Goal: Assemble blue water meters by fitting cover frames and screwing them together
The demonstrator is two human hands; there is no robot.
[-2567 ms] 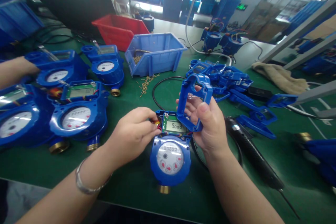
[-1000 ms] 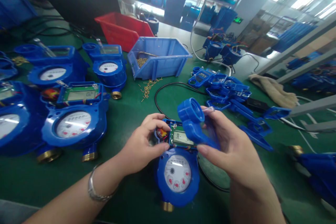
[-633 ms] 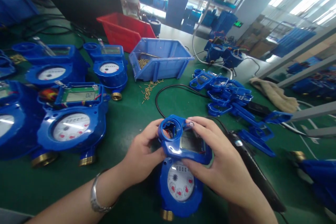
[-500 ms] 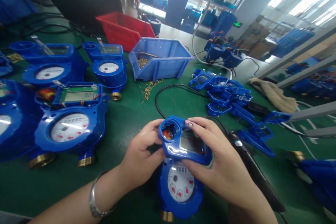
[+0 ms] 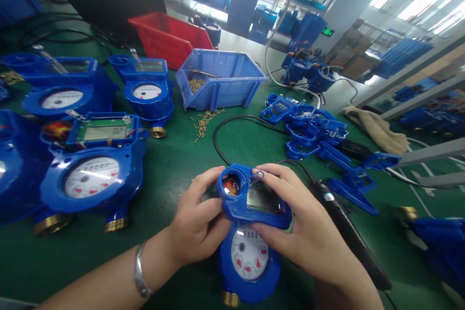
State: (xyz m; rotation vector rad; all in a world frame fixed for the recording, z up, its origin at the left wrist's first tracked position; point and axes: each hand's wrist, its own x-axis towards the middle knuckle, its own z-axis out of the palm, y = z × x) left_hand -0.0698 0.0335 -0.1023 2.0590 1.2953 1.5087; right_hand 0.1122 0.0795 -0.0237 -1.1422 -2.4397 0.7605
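A blue water meter (image 5: pixel 250 254) with a white dial and red pointers sits in front of me, a brass fitting (image 5: pixel 231 299) at its lower end. Over its upper part is a blue plastic cover (image 5: pixel 236 210) with a round opening and a display window; whether it is fully seated I cannot tell. My left hand (image 5: pixel 199 218) is closed at the cover's left side, fingers by the round opening. My right hand (image 5: pixel 301 218) grips the right side, fingertips on the top edge and thumb along the lower edge. Coloured wires (image 5: pixel 230 187) show inside the opening.
More blue meters (image 5: pixel 92 179) stand at left, one with its display board exposed. Behind are a blue bin (image 5: pixel 225 92) of small brass screws, loose screws (image 5: pixel 205 123) and a red bin (image 5: pixel 169 38). At right lie loose covers (image 5: pixel 305 126) and a black corded tool (image 5: pixel 348 232).
Both hands stay on the cover. My left fingers have shifted slightly around the round opening, and characters now show more clearly in the display window. The view has moved slightly.
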